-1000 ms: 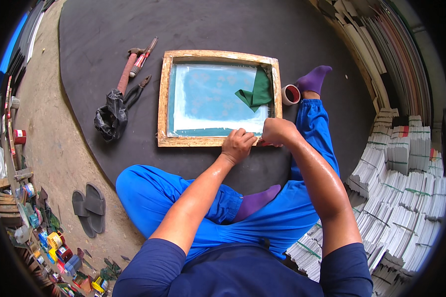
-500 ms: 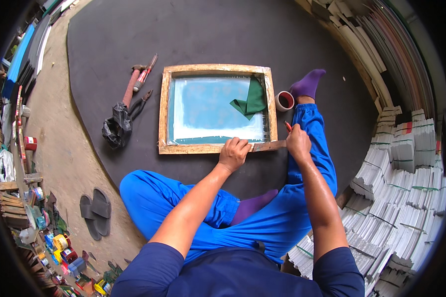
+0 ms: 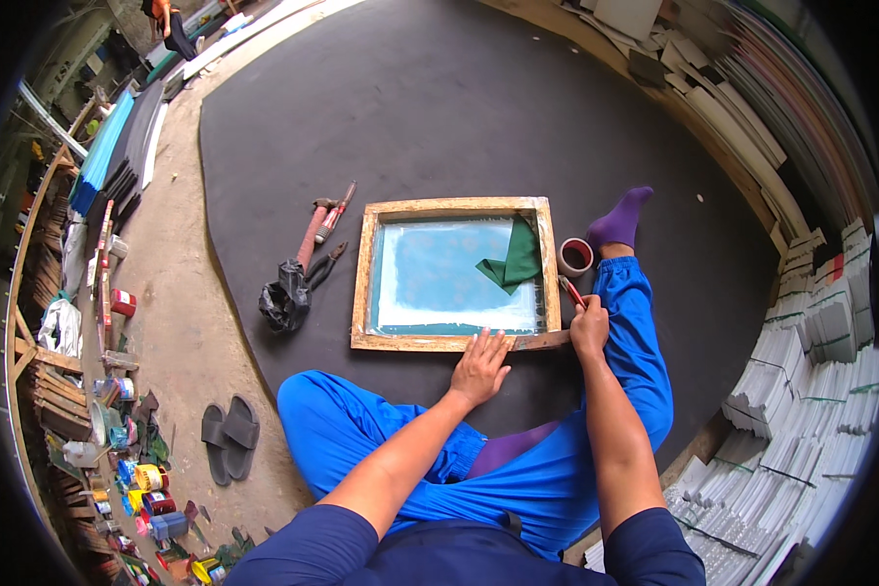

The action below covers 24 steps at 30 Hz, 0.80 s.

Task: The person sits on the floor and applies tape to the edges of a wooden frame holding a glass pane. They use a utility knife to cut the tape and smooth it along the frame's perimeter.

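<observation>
On the dark mat lies a wooden frame (image 3: pixel 359 283) with a pale blue mesh panel (image 3: pixel 449 273) inside it. A folded green cloth (image 3: pixel 520 262) rests in its far right corner. My left hand (image 3: pixel 479 369) lies flat at the frame's near bar, fingers stretched and thumb apart. Beside it, a worn metal strip (image 3: pixel 541 341) lies along the right part of that bar, reaching toward my right hand (image 3: pixel 590 327). That hand is closed around a slim red tool (image 3: pixel 572 291), its tip pointing away from me; its exact kind is unclear. A tape roll (image 3: pixel 574 256) stands just beyond.
Left of the frame lie a hammer (image 3: pixel 313 237), a red-handled tool (image 3: pixel 336 213), pliers (image 3: pixel 326 264) and a black plastic bag (image 3: pixel 285 297). Sandals (image 3: pixel 229 441) sit off the mat. Bundled white stacks (image 3: pixel 801 391) line the right side. Far left, a person (image 3: pixel 172 27) stands.
My left hand has gone from curled fingers to a flat, spread pose on the near bar. My right hand still grips the red tool. The whole view has shifted, showing more of the far side.
</observation>
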Motion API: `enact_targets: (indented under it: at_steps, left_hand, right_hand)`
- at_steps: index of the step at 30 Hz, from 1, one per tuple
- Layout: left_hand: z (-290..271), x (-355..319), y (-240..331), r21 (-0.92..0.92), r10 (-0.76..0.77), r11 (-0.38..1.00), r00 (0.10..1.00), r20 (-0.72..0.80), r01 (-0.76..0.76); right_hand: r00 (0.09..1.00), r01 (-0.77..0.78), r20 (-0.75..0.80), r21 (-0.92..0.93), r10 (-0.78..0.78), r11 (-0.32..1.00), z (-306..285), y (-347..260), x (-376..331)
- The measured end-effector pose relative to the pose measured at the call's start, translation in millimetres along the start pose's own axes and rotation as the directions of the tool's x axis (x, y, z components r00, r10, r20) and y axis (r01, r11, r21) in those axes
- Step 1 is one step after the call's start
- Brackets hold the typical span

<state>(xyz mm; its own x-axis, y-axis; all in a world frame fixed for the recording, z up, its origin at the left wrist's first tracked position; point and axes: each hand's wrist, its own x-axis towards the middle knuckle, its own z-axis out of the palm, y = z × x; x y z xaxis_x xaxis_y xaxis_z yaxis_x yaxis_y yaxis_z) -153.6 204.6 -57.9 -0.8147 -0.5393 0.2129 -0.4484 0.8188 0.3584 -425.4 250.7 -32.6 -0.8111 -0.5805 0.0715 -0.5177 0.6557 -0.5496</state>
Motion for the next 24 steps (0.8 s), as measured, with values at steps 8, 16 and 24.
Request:
enact_targets:
  at_steps: [8, 16, 24]
  left_hand:
    - [-3.5, 1.2, 21.1, 0.043, -0.073, 0.997, 0.992, 0.101, 0.069]
    - [-36.9, -7.2, -21.8, 0.122, -0.053, 0.991, 0.999, -0.008, 0.054]
    - [-49.7, -31.8, -55.6, 0.145, -0.127, 0.984, 0.971, 0.202, 0.098]
  right_hand:
    - [0.977, 0.16, -0.108, -0.201, -0.184, 0.966, 12.9, 15.4, 1.1]
    - [0.603, 0.791, 0.279, -0.083, -0.748, 0.607, -4.8, -57.1, -76.9]
    - [0.491, 0.871, 0.363, -0.223, -0.792, 0.438, 33.6, -36.4, -110.8]
